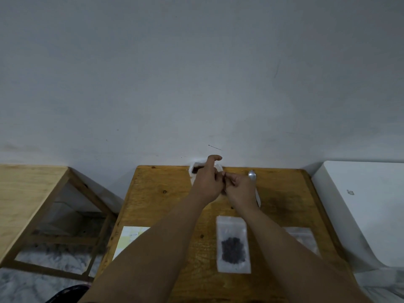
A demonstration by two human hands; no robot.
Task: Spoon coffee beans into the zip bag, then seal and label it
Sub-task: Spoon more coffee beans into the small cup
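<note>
A clear zip bag (233,243) lies flat on the wooden table (166,206), a dark heap of coffee beans in its lower half. Past it, my left hand (206,182) and my right hand (240,189) meet over the far middle of the table. Both pinch a small white piece (222,172) between their fingertips; what it is cannot be told. My left index finger points up. A white tub of beans (193,169) stands at the far edge, partly hidden by my left hand. A metal spoon (253,178) lies right of my right hand.
A yellow-and-white label sheet (131,239) lies at the table's left edge, partly under my left forearm. A second clear bag (302,236) lies at the right. A grey wall rises behind the table. A wooden frame table (32,184) stands left, a white appliance (367,204) right.
</note>
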